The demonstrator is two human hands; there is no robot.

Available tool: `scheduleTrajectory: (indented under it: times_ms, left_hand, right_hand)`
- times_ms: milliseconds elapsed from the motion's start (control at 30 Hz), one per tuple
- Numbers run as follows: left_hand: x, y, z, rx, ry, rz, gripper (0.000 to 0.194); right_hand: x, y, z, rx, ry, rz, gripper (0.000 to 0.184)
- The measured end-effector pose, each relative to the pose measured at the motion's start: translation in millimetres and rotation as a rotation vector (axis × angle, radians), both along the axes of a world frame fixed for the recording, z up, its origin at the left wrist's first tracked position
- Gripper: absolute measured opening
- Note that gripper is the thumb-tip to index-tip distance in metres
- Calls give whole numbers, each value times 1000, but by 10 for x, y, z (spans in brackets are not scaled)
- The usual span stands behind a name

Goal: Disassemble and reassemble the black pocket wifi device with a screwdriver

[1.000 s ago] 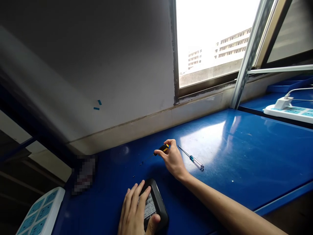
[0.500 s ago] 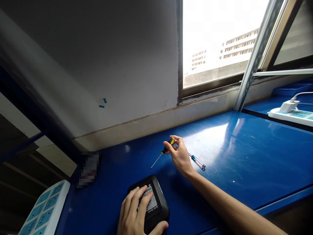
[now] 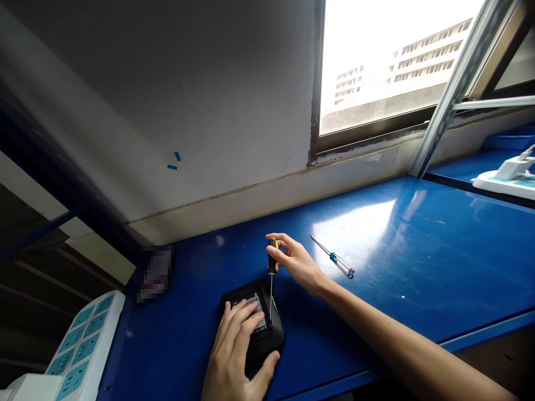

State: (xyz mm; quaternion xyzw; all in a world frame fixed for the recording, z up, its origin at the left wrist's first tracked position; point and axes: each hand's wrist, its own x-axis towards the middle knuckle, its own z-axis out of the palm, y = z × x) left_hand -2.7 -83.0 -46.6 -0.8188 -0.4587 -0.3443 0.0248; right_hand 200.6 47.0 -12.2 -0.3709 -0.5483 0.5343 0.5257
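Note:
A small black device [image 3: 256, 301] with a white barcode label lies on the blue table [image 3: 418, 256]. My left hand [image 3: 238, 356] lies on top of it, fingers spread over the label, thumb round its near edge. My right hand [image 3: 295, 262] pinches the black-and-yellow handle of a thin screwdriver [image 3: 272, 267]. The screwdriver stands nearly upright, with its tip down on the device's right side.
A second screwdriver [image 3: 334, 259] with a clear handle lies on the table right of my right hand. A white power strip [image 3: 79, 356] sits at the lower left, another [image 3: 507, 181] with a charger at the far right. The wall and a window are behind.
My right hand lifted the black-and-yellow screwdriver from the table, turned it upright and brought its tip down onto the device. My left hand stayed on the device.

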Motion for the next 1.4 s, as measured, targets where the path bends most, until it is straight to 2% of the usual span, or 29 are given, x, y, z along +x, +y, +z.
scheduleTrajectory:
  times_ms: [167, 400, 667, 933, 1400]
  left_hand:
    - [-46, 16, 125, 73, 16, -32, 24]
    - [-43, 4, 131, 101, 26, 7, 15]
    - [-22, 8, 150, 110, 24, -39, 13]
    - [6, 9, 180, 96, 35, -73, 16]
    - [6, 3, 176, 102, 39, -49, 12]
  right_hand:
    - [-12, -24, 11, -12, 15, 30, 52]
    - [-20, -40, 32, -35, 55, 61, 52]
    - [-8, -54, 60, -100, 98, 100, 56]
    - [0, -44, 61, -151, 128, 93, 50]
    - [-4, -45, 80, -153, 146, 77, 45]
